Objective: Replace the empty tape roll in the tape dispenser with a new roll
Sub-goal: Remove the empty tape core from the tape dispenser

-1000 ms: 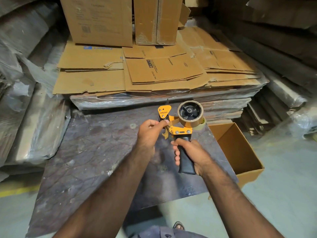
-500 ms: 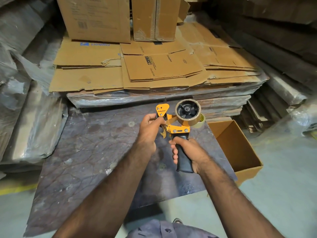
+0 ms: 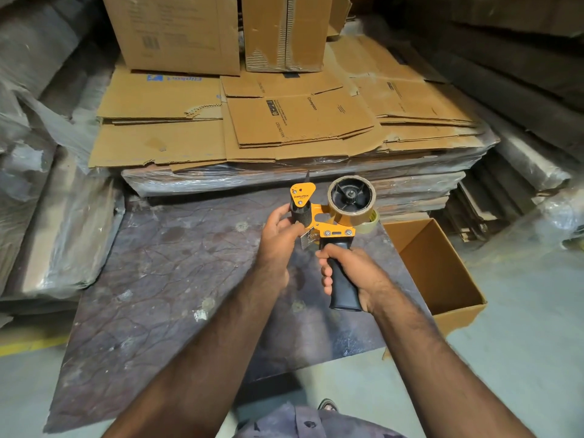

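An orange tape dispenser (image 3: 328,222) with a black handle is held upright over the dark table (image 3: 177,279). My right hand (image 3: 354,276) grips the handle. My left hand (image 3: 279,229) pinches the front end, fingers around the black roller and by the metal blade plate. A thin brown roll (image 3: 352,213) sits on the black hub at the dispenser's top right. Behind it, partly hidden, a clear tape roll (image 3: 371,221) lies on the table.
An open empty cardboard box (image 3: 442,267) stands on the floor at the table's right. Flattened cartons on plastic-wrapped stacks (image 3: 284,128) fill the space behind the table, with upright boxes (image 3: 177,30) beyond. Wrapped bundles (image 3: 57,216) lie at the left.
My left hand has shifted its hold on the dispenser's front, the thumb now lower by the blade plate. The dispenser stays in about the same place.
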A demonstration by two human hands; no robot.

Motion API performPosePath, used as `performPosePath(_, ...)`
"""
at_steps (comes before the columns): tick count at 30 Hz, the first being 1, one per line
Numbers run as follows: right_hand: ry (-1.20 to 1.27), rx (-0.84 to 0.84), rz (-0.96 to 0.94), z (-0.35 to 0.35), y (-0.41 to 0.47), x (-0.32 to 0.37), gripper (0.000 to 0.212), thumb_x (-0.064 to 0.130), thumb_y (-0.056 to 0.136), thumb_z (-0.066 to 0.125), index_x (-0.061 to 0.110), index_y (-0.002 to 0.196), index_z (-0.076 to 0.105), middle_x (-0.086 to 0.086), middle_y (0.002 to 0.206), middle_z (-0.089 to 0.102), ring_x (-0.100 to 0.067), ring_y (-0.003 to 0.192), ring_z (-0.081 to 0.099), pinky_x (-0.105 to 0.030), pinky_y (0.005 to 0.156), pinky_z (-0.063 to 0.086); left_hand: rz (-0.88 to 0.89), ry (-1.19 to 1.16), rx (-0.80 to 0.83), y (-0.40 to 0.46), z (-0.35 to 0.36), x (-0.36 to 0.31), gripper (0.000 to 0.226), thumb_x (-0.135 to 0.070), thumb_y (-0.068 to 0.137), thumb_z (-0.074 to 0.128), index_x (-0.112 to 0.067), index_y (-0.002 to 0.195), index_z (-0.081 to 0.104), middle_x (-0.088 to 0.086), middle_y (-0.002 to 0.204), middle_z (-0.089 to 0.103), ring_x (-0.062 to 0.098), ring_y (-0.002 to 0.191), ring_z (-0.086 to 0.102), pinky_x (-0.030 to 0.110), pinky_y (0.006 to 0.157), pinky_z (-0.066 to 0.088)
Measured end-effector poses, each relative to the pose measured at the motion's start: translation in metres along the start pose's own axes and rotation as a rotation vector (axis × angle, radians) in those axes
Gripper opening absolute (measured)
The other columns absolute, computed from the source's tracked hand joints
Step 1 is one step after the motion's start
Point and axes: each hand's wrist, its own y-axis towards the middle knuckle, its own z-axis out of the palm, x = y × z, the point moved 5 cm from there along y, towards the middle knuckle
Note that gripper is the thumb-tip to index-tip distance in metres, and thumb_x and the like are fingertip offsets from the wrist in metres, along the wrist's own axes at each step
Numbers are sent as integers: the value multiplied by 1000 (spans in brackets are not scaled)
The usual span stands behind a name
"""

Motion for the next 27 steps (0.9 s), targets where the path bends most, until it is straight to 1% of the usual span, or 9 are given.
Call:
performPosePath(2, -37, -12, -15, -2, -1, 0, 24, 9, 90, 62, 8, 66, 60, -7, 52, 51, -20, 39, 47, -24, 40, 46, 41, 50, -20, 4, -8, 1, 58, -2, 83, 66, -27, 135, 57, -4, 121, 68, 3, 99, 66, 27, 72, 42)
performPosePath(4, -116, -59, -67, -7, -2, 2, 22, 8, 90, 60, 6, 68, 60, -8, 51, 52, -22, 38, 49, -25, 41, 46, 204, 123, -92, 7, -22, -6, 58, -11, 72, 71, -25, 127, 62, 0, 124, 64, 12, 109, 61, 31, 84, 50)
performPosePath(6, -270, -146, -154, -12, -2, 4, 22, 8, 91, 59, 4, 69, 60, -10, 49, 54, -24, 36, 53, -28, 41, 49, 464, 308, -134, 7, -30, -19, 43, -17, 71, 69, -26, 113, 67, -2, 110, 65, 8, 94, 59, 29, 83, 51)
performPosePath(8, -444, -242, -227, -16, -1, 6, 21, 13, 89, 61, 2, 71, 62, -11, 49, 59, -28, 38, 59, -33, 45, 53, 593, 472, -68, 8, -29, -28, 24, -15, 77, 68, -27, 98, 71, -9, 83, 63, 4, 68, 52, 26, 64, 45)
performPosePath(10, -559, -306, -269, -16, -2, 7, 24, 18, 88, 63, -1, 74, 65, -10, 49, 63, -30, 41, 64, -35, 48, 55, 580, 591, 19, 9, -23, -33, 8, -17, 81, 71, -24, 85, 75, -13, 58, 54, 1, 52, 44, 21, 54, 35)
performPosePath(12, -646, -350, -289, -14, -5, 8, 28, 22, 89, 64, -1, 74, 66, -8, 49, 66, -26, 41, 67, -29, 47, 55, 528, 714, 54, 7, -14, -33, 5, -26, 82, 77, -24, 77, 77, -14, 48, 54, 1, 47, 46, 22, 53, 36)
performPosePath(17, -690, -364, -285, -7, -11, 8, 26, 23, 91, 65, 5, 72, 66, -6, 49, 67, -24, 42, 69, -27, 44, 54, 374, 864, 100, 8, 2, -25, 20, -46, 77, 81, -25, 77, 79, -12, 55, 63, 3, 55, 55, 24, 56, 44)
performPosePath(23, -654, -367, -270, -6, -19, 7, 22, 22, 91, 66, 4, 78, 67, -7, 52, 68, -21, 40, 67, -27, 43, 53, 319, 937, 78, 15, 5, -26, 6, -27, 84, 75, -28, 80, 78, -15, 65, 66, 11, 74, 67, 27, 68, 55)
performPosePath(27, -596, -368, -231, -16, -20, 7, 21, 21, 89, 67, 2, 82, 68, -9, 55, 69, -26, 45, 68, -35, 49, 60, 358, 931, 80, 17, 0, -40, 14, -37, 83, 78, -28, 73, 76, -13, 81, 74, 9, 85, 68, 35, 79, 59)
